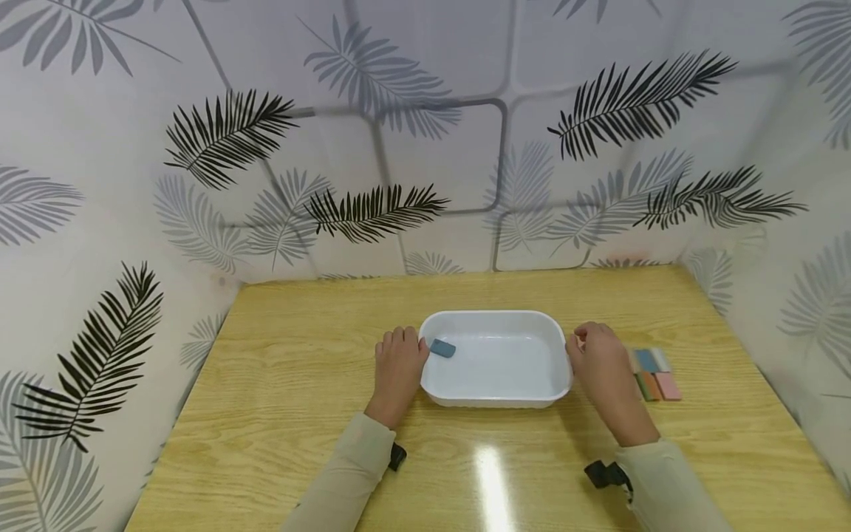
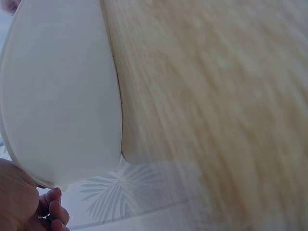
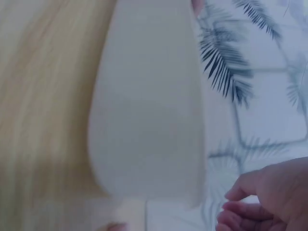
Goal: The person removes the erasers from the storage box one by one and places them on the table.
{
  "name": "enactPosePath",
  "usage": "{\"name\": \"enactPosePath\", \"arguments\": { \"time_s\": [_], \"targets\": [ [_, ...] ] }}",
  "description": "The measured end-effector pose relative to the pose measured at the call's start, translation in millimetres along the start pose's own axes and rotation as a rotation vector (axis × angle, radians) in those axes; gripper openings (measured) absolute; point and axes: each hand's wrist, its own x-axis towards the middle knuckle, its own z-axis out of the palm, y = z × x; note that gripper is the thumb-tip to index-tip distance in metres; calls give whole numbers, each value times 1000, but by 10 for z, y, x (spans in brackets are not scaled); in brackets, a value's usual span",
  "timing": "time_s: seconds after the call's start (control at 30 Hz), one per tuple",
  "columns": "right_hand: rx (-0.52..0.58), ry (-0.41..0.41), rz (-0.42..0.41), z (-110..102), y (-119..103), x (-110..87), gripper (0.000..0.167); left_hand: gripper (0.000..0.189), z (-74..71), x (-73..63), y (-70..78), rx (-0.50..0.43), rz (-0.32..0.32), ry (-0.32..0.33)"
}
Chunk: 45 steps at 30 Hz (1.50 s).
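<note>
A white rectangular plastic basin (image 1: 495,366) with rounded corners sits between the two hands. A small blue-grey rectangular piece (image 1: 442,348) lies inside, at its left end. At the basin's left end, my left hand (image 1: 399,373) grips the rim; in the left wrist view its thumb and curled fingers (image 2: 55,207) meet at the rim's edge. My right hand (image 1: 603,373) is beside the right end, its fingers loosely bent. The right wrist view shows a gap between that hand (image 3: 269,197) and the basin (image 3: 149,106), with nothing visible in its fingers.
Right of the right hand, several small flat coloured pieces (image 1: 668,386) lie grouped on the wooden table (image 1: 279,369), partly behind the hand. Leaf-patterned cloth (image 1: 432,162) hangs behind the table and along both sides.
</note>
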Motion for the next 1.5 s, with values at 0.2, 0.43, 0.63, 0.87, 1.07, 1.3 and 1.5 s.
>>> {"name": "enactPosePath", "arguments": {
  "time_s": [0.2, 0.43, 0.63, 0.87, 1.07, 1.3, 1.5],
  "targets": [
    [21, -159, -112, 95, -399, 75, 22, 22, -29, 18, 5, -27, -21, -44],
    [24, -381, -179, 392, -815, 79, 25, 21, -47, 35, 8, -32, -36, -59],
    [-15, -456, -212, 689, -1034, 159, 25, 21, -43, 18, -5, 1, -10, -17],
    [-105, -469, -278, 1019, -1139, 263, 26, 22, 11, 5, -23, 22, 6, -5],
    [-120, -442, -261, 1223, -1144, 289, 11, 22, 10, 1, -7, 31, 33, 33],
    [-125, -376, -261, 1293, -1145, 235, 16, 21, -22, -16, 17, 38, 58, 97],
    [-122, -409, -231, 1297, -1171, 273, 19, 21, -29, -4, -5, 53, 62, 115]
  ]
}}
